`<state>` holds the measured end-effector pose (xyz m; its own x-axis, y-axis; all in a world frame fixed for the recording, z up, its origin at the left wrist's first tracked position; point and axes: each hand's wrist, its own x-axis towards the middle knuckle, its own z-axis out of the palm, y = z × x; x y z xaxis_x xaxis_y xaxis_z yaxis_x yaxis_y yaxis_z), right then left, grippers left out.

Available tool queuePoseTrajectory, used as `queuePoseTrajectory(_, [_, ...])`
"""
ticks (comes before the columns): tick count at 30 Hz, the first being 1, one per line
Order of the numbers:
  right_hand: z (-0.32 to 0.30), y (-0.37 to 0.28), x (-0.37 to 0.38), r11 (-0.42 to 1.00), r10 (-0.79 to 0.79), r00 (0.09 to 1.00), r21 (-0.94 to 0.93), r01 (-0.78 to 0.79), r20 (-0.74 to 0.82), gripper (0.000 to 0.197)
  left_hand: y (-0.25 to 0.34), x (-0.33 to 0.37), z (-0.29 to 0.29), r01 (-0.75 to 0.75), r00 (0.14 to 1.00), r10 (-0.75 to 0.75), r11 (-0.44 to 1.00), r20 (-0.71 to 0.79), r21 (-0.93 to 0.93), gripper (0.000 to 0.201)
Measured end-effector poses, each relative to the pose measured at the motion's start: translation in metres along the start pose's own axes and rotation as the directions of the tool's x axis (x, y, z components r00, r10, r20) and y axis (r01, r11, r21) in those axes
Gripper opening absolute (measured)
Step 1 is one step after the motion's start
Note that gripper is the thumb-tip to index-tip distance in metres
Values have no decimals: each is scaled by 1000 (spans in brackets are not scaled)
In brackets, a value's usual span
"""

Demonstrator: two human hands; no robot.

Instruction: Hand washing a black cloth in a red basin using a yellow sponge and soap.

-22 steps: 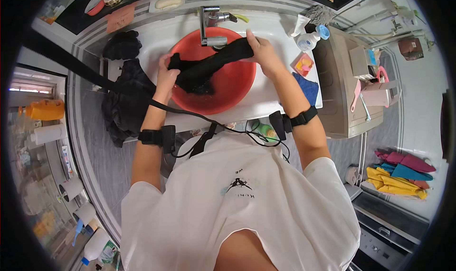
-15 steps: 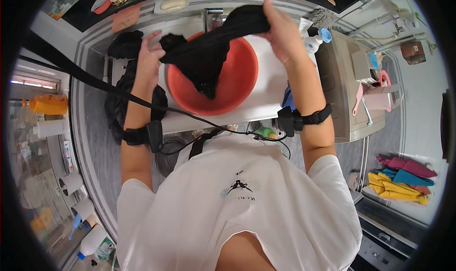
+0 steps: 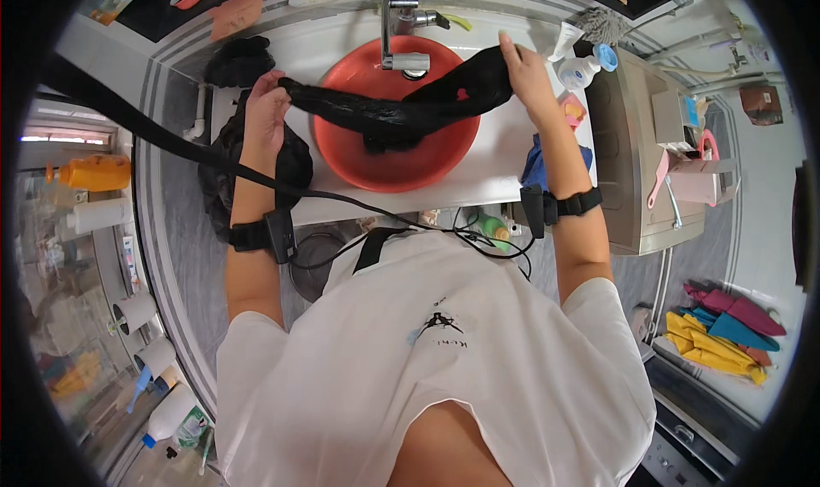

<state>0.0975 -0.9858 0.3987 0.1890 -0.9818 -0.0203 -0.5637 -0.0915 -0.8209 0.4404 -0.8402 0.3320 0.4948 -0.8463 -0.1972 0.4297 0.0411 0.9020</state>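
A long, limp strip of black fabric (image 3: 367,111), glossy as if wet and ridged with twisted folds, sags between both hands over a round, smooth, red plastic basin (image 3: 427,161). A bunched part hangs below its middle; whether that touches the basin's bottom cannot be told. The left hand (image 3: 266,115) pinches one end between thumb and bent fingertips. The right hand (image 3: 531,79) grips the broader, flatter end, one digit pointing up along its edge; its other fingers are partly hidden, so their closing cannot be told.

Behind the cloth, an angular, shiny chrome tap (image 3: 405,62) reaches over the basin, which sits in a glossy white sink counter (image 3: 495,158). Left of it slumps a soft, crumpled heap of dark cloth (image 3: 290,158); near the right forearm lies a creased blue cloth (image 3: 535,167), with a rounded white bottle with a pale-blue top (image 3: 578,73) farther back.
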Motion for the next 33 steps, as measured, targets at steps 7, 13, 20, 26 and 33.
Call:
queuePoseTrajectory(7, [63, 69, 11, 947, -81, 994, -304, 102, 79, 56, -73, 9, -32, -92, 979, -22, 834, 200, 544, 32])
queuePoseTrajectory(13, [139, 110, 6, 915, 57, 866, -373, 154, 497, 45, -136, 12, -31, -290, 942, -105, 228, 320, 929, 41])
queuePoseTrajectory(20, [213, 125, -21, 709, 187, 765, -624, 329, 616, 90, -200, 10, -15, -390, 895, -261, -65, 362, 919, 78])
queuePoseTrajectory(26, [242, 154, -17, 649, 75, 777, -622, 438, 625, 77, -239, 21, -20, -390, 901, -257, -129, 349, 912, 71])
queuePoseTrajectory(33, [250, 144, -7, 873, -86, 892, -398, 282, 443, 43, -233, 25, -10, 487, 873, -477, 865, -106, 123, 48])
